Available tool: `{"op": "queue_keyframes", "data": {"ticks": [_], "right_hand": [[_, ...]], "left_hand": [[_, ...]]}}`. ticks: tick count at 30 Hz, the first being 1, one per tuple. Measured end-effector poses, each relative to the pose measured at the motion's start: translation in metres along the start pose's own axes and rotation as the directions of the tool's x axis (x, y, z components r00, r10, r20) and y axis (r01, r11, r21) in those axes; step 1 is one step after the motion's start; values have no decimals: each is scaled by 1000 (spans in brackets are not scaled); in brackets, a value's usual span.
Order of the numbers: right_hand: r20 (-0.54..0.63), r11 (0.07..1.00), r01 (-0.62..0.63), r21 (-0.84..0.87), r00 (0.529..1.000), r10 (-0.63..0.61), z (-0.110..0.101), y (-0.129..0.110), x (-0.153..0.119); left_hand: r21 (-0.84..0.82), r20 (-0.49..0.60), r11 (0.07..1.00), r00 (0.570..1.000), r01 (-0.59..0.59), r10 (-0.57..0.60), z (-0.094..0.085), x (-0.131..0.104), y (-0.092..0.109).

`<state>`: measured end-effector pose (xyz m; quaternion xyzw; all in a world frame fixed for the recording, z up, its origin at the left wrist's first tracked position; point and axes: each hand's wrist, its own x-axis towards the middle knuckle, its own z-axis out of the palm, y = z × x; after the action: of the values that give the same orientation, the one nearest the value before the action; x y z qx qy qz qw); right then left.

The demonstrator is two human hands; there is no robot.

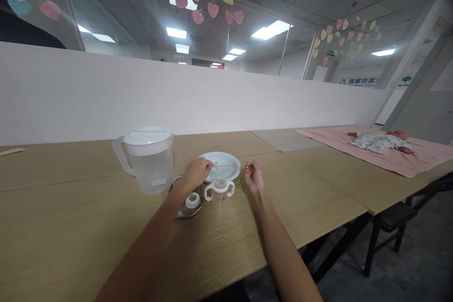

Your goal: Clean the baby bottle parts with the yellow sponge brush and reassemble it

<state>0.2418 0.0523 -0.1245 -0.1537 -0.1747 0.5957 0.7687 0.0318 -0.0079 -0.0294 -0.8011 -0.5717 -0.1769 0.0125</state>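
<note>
The left hand (197, 170) reaches out over the wooden table (71, 226), its fingers pressed together in a pinch on a small pale piece (215, 165) held at the near left edge of the white plate (226, 160); what the piece is cannot be told, as it is too small. The right hand (252, 174) hovers just right of the plate, palm turned inward, fingers loosely curled and parted, holding nothing that shows.

Just near of the plate, between the two hands, stands a clear baby bottle (220, 192) with two white handles, open at the top. Left of it, under the left wrist, lies a round metal dish (184, 210) with a white bottle ring (193, 200) resting in it. A small green thing (237, 182) peeks out by the right handle of the bottle, too hidden to name.

Further left stands a large clear plastic jug (146, 158) with a white lid, its handle pointing left, close to the dish but apart from the left hand.

Far to the right, a pink blanket (417, 160) is spread on the table, and a baby doll (382, 141) in pale clothes lies on it, well apart from both hands. A white partition wall (177, 94) runs along the far side of the table, with glass above it bearing paper hearts (212, 9). A dark chair (392, 219) stands near the table's right end
</note>
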Motion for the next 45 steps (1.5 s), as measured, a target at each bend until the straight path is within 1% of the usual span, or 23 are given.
{"op": "queue_keyframes", "data": {"ticks": [7, 10, 15, 17, 23, 25, 31, 35, 38, 41, 45], "right_hand": [[19, 1000, -14, -27, 1000, 14, 0, 2, 1], [23, 999, -12, -53, 1000, 13, 0, 2, 1], [35, 998, -6, -60, 999, 8, 3, 2, -1], [27, 998, -9, -67, 1000, 11, 4, 3, -2], [19, 997, -52, -63, 998, 53, 7, 9, -2], [10, 996, -72, -42, 997, 73, 8, 9, -3], [-35, 991, -123, 47, 992, 125, 14, 7, -7], [-42, 988, -148, 43, 988, 150, 18, 7, -9], [-44, 981, -186, 52, 981, 188, 22, 7, -11], [-14, 980, -193, 57, 981, 194, 24, 5, -13], [42, 984, -178, 22, 983, 177, 26, 3, -16]], "left_hand": [[97, -63, 989, 991, -110, 116, 15, 6, 1], [153, -70, 977, 984, -150, 162, 21, 8, 2], [274, -60, 944, 976, -186, 209, 27, 7, 7], [293, -61, 940, 978, -176, 202, 26, 6, 10], [245, -79, 967, 993, -66, 88, 20, 4, 18], [220, -90, 974, 994, -47, 68, 20, 5, 19], [209, -137, 976, 987, -55, 85, 26, 4, 26], [178, -172, 983, 983, -36, 67, 26, 4, 31], [149, -195, 987, 977, -54, 82, 24, 4, 32], [121, -201, 991, 975, -65, 89, 21, 4, 32], [89, -209, 994, 974, -65, 82, 20, 4, 33]]}}
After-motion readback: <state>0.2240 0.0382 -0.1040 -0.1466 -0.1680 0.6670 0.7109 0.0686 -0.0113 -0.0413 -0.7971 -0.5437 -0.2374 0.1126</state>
